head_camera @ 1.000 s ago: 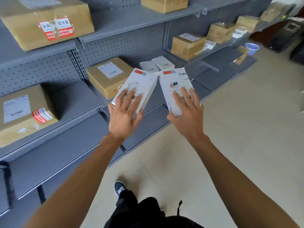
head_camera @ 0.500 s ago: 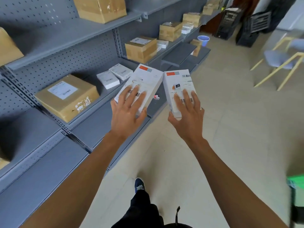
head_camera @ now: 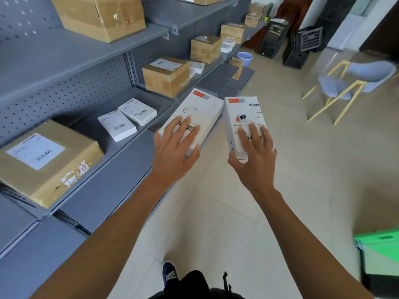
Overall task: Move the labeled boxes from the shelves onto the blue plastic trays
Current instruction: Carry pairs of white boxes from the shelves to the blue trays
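Note:
My left hand (head_camera: 173,147) grips a white labeled box (head_camera: 199,111) from above, fingers spread over its barcode and thumb under its near edge. My right hand (head_camera: 253,157) holds a second white box (head_camera: 243,113) the same way. Both boxes hang in the air over the floor, just right of the grey shelves (head_camera: 121,175). Two smaller white labeled boxes (head_camera: 117,125) (head_camera: 138,111) lie side by side on the middle shelf. No blue tray is in view.
Brown cartons stand on the shelves: one near left (head_camera: 43,160), one further along (head_camera: 166,75), one on the upper shelf (head_camera: 99,16). A chair with yellow legs (head_camera: 343,85) stands right, black crates (head_camera: 300,46) at the back, a green object (head_camera: 380,249) at the lower right.
The view has swung right along the shelves and away from them. Both hands still carry their white boxes, now further from the shelf over the floor. The chair and green object came into view.

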Demonstrator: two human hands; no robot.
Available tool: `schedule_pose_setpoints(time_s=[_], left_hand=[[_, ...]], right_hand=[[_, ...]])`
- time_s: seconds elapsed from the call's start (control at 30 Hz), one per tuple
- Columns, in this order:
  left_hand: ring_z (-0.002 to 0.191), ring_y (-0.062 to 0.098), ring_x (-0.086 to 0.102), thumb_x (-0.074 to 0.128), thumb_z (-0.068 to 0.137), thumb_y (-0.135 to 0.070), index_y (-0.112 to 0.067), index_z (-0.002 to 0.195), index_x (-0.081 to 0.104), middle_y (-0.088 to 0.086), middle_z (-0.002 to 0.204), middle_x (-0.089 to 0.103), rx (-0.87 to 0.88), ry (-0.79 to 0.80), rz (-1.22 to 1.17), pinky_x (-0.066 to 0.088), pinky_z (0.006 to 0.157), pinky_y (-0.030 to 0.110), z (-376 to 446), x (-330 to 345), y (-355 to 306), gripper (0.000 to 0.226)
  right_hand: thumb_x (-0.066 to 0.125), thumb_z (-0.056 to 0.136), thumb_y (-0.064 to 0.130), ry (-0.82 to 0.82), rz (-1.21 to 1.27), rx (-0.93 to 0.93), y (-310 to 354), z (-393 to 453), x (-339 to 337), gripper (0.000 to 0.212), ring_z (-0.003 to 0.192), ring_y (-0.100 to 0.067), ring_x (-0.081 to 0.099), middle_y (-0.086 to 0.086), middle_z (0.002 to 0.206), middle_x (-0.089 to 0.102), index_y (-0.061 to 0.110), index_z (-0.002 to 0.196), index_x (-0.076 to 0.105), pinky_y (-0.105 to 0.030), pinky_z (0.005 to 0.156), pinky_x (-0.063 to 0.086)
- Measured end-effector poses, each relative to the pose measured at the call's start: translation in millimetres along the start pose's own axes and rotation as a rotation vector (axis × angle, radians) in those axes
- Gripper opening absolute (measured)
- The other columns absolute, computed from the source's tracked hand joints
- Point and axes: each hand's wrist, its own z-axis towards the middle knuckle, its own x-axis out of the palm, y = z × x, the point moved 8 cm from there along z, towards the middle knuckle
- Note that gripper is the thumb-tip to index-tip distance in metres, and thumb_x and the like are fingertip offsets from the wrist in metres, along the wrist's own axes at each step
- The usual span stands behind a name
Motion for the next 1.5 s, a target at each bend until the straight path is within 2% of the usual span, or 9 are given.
schedule_pose_setpoints(time_s=[0.23,0.37,0.9,1.17,1.3,1.5], left_hand=[[0.139,0.034,0.047,0.049,0.101,-0.041,-0.014,0.135,0.065,0.010,0.149,0.053,0.046,0.049,-0.043,0.044,0.091,0.054,36.1,53.7,5.0,0.046],[0.137,0.034,0.049,0.052,0.100,-0.039,-0.014,0.133,0.066,0.010,0.147,0.056,0.092,0.050,-0.052,0.040,0.089,0.049,63.0,91.0,-9.1,0.044],[0.136,0.035,0.049,0.061,0.094,-0.033,-0.013,0.130,0.067,0.011,0.146,0.056,0.284,0.108,-0.093,0.039,0.090,0.051,229.3,301.1,-146.7,0.041],[0.137,0.034,0.048,0.059,0.095,-0.034,-0.014,0.131,0.065,0.011,0.146,0.056,0.331,0.131,-0.114,0.040,0.090,0.051,277.0,374.8,-198.1,0.042],[0.137,0.035,0.048,0.052,0.098,-0.038,-0.015,0.131,0.067,0.010,0.147,0.055,0.319,0.146,-0.149,0.039,0.090,0.051,297.9,413.7,-207.9,0.043],[0.137,0.035,0.049,0.052,0.099,-0.039,-0.014,0.133,0.066,0.010,0.148,0.054,0.307,0.145,-0.193,0.041,0.091,0.053,331.0,477.9,-217.3,0.044]], right_hand=[[0.064,0.089,0.044,-0.027,-0.016,0.061,-29.8,25.2,11.9,0.062,0.148,-0.032,0.027,-0.003,0.160,0.035,0.021,0.144,0.050,-0.058,0.089,0.048],[0.064,0.089,0.044,-0.047,-0.021,0.111,-66.1,41.5,21.3,0.060,0.147,-0.033,0.028,-0.004,0.159,0.038,0.020,0.143,0.052,-0.056,0.087,0.048],[0.060,0.089,0.044,-0.122,-0.078,0.313,-330.2,149.5,21.5,0.058,0.146,-0.033,0.032,-0.003,0.158,0.040,0.021,0.142,0.054,-0.055,0.083,0.050],[0.062,0.088,0.042,-0.110,-0.120,0.361,-414.1,180.3,17.3,0.057,0.145,-0.033,0.031,-0.002,0.158,0.040,0.022,0.141,0.054,-0.054,0.083,0.047],[0.062,0.087,0.042,-0.104,-0.137,0.360,-445.7,198.1,22.3,0.057,0.145,-0.033,0.032,-0.001,0.157,0.040,0.022,0.140,0.054,-0.053,0.083,0.047],[0.063,0.086,0.041,-0.092,-0.184,0.352,-497.6,240.7,36.3,0.057,0.145,-0.032,0.031,-0.001,0.157,0.040,0.022,0.140,0.055,-0.052,0.083,0.047]])
